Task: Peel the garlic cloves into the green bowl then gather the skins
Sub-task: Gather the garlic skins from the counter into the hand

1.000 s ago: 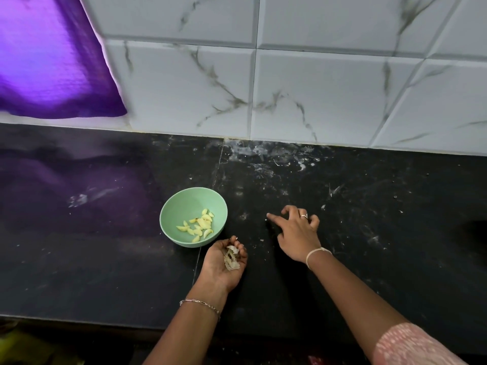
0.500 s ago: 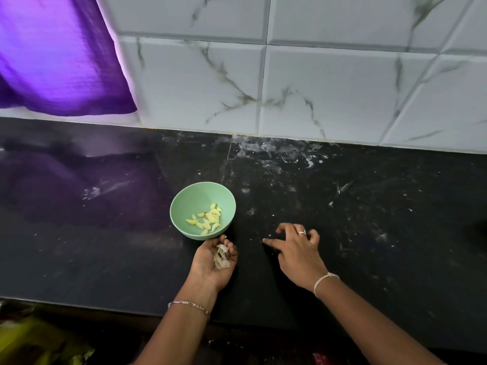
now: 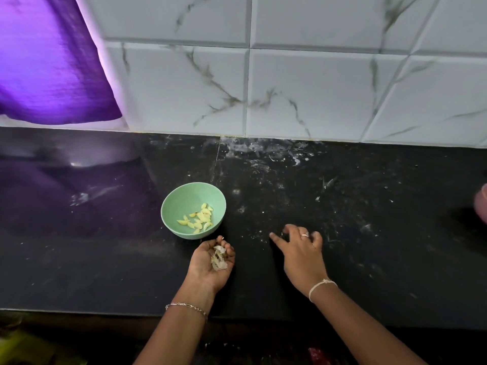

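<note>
Papery skins (image 3: 218, 256) lie heaped in the left hand (image 3: 207, 267), its fingers (image 3: 230, 251) curled loosely round them. The bowl (image 3: 168, 214) of cloves (image 3: 199, 221) sits just beyond those fingers. The right hand (image 3: 301, 250) claws the tabletop (image 3: 382, 259) with bent fingers (image 3: 290, 229); whether they pinch a scrap I cannot tell. Tilting that loose cup would likely spill skins, perhaps among the cloves.

pink blur (image 3: 481, 206) far right of the green bowl (image 3: 181, 196): cropped by the edge, unidentifiable. right hand (image 3: 300, 251), right of bowl: fingertips curled under, can't tell if the grip pinches anything. skins (image 3: 218, 256) in left hand (image 3: 208, 270), just in front of bowl: overlapped, no count. white specks (image 3: 259, 231) between bowl and right hand: too small to call
</note>
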The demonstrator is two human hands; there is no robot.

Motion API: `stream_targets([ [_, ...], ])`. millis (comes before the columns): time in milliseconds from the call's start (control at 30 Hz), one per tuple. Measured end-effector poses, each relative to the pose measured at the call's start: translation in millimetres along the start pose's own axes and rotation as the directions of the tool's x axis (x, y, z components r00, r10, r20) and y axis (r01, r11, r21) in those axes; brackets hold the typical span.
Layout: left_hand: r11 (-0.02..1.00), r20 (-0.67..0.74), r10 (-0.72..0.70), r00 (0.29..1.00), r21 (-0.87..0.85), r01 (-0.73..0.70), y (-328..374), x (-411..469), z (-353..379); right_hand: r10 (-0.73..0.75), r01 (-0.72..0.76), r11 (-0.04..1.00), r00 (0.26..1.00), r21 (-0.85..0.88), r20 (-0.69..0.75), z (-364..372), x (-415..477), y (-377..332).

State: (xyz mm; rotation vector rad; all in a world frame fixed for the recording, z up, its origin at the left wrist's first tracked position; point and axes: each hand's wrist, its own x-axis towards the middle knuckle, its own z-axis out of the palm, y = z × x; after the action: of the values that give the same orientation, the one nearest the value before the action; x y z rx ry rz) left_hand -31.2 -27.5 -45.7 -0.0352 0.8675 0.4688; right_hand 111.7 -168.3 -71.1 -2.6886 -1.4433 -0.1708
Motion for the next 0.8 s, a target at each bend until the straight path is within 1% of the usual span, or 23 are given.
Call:
stream_targets([
  [33,1.0,0.005,-0.006,1.0,0.013,0.006,-2.5,1.0,1.8,0.118,-0.118,0.99,0.993,0.077,0.011,-2.6,-2.0,10.2],
  [100,0.999,0.005,-0.018,1.0,0.032,0.018,-7.5,3.2,4.9,0.319,-0.326,0.928,0.945,0.18,0.065,-5.3,-3.0,31.8],
  [133,0.999,0.004,-0.022,1.0,0.038,0.022,-9.9,4.4,6.2,0.379,-0.389,0.902,0.921,0.185,0.089,-5.1,-2.4,41.8],
  [200,0.998,0.004,-0.033,0.999,0.055,0.033,-15.4,5.4,8.9,0.434,-0.448,0.878,0.894,0.17,0.117,-3.8,-0.7,58.1],
  [300,0.997,0.002,-0.047,0.999,0.068,0.047,-21.3,5.8,11.5,0.429,-0.446,0.881,0.894,0.158,0.133,-2.6,2.6,67.4],
  [467,0.994,-0.001,-0.064,0.998,0.088,0.064,-26.3,8.5,13.0,0.284,-0.294,0.949,0.954,0.111,0.096,-0.7,0.1,52.4],
  [533,0.994,0.001,-0.066,0.998,0.092,0.065,-27.2,9.0,13.9,0.227,-0.235,0.965,0.971,0.115,0.075,2.7,-3.9,41.2],
  [600,0.993,0.001,-0.069,0.998,0.096,0.068,-27.2,9.5,15.2,0.182,-0.192,0.972,0.98,0.134,0.085,4.7,-5.6,30.4],
  [667,0.992,0.0,-0.073,0.997,0.099,0.073,-27.5,10.4,16.9,0.172,-0.188,0.971,0.978,0.148,0.115,5.1,-5.3,22.1],
  [800,0.991,0.003,-0.081,0.997,0.111,0.08,-30.3,12.1,20.0,0.194,-0.212,0.964,0.973,0.159,0.124,2.6,-2.2,18.1],
])
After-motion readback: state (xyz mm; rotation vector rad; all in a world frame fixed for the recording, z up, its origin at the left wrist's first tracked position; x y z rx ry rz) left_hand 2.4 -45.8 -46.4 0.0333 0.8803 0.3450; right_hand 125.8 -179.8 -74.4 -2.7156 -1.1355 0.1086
